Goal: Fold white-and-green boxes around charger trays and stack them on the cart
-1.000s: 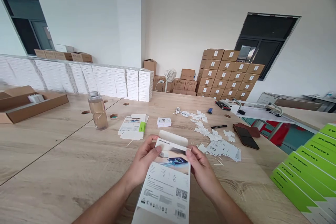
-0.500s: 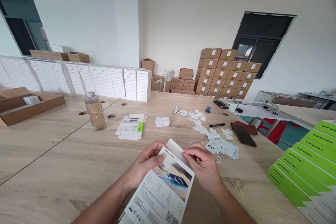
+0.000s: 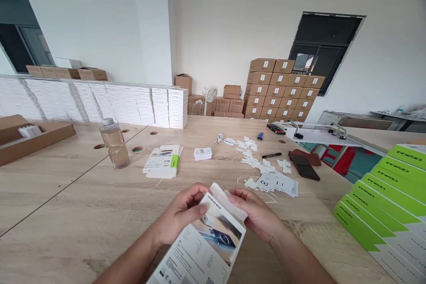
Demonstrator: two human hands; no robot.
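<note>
A white printed carton [image 3: 206, 246] with a phone picture and black lettering is held tilted above the table, close to me. My left hand [image 3: 183, 213] grips its upper left edge, thumb on the printed face and fingers behind. At the carton's upper end, a white flap stands out. My right hand [image 3: 253, 211] pinches this end at the right, its thumb on the flap and its fingers partly hidden behind. The carton's lower end runs out of view. Beyond my hands lie a stack of flat cartons [image 3: 163, 162] and a small pile of white cards [image 3: 203, 154].
Cut card scraps [image 3: 266, 168], a black phone [image 3: 304, 166] and a black pen-like tool [image 3: 272, 155] lie right of centre. Green-and-white boxes [image 3: 382, 204] are stacked at the right edge. A water bottle [image 3: 115, 144] stands at left, near an open brown box [image 3: 56, 135].
My right hand has shifted along the carton's upper end, and its thumb now lies over the flap. My left hand keeps its grip. The view has turned slightly to the right.
</note>
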